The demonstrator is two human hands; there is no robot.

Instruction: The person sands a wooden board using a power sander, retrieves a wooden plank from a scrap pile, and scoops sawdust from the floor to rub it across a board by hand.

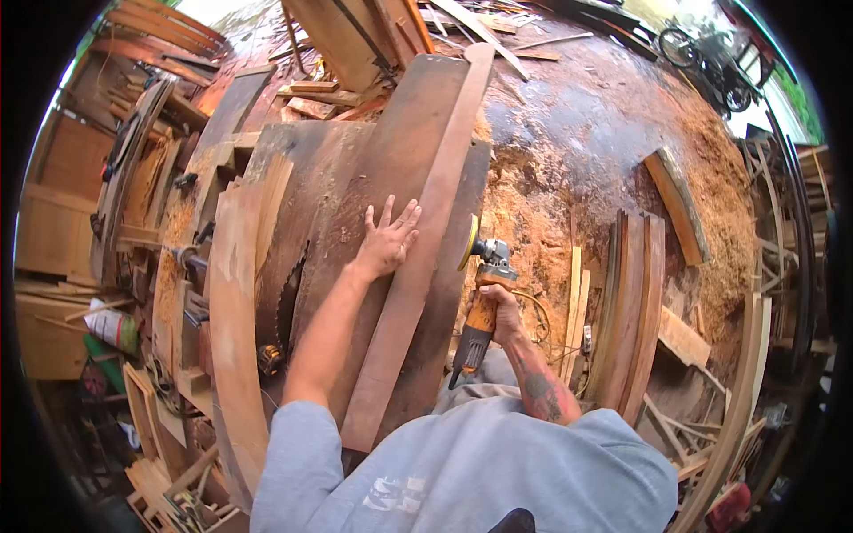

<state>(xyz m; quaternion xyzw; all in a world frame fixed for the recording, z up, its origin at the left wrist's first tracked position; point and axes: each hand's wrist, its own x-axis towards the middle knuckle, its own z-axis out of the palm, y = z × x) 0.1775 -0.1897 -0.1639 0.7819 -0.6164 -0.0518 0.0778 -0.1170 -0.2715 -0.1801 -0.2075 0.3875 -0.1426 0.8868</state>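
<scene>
My right hand (504, 311) is wrapped round the yellow and black body of an angle grinder (481, 322). The grinder's round yellow-edged disc (468, 242) faces left, beside the edge of the workbench top. My left hand (388, 238) lies with fingers spread on a wide dark board (351, 222). Its fingertips reach to the left edge of a long, narrow reddish-brown plank (425, 222), which runs away from me along the bench. Whether the disc touches any wood I cannot tell.
Left of the boards lies a pale plank (235, 311), near a bar clamp (191, 259) and a tape measure (269, 358). Sawdust (533, 222) covers the floor at right, where stacked dark planks (635, 302) stand. Motorcycles (711, 67) are parked at the far right.
</scene>
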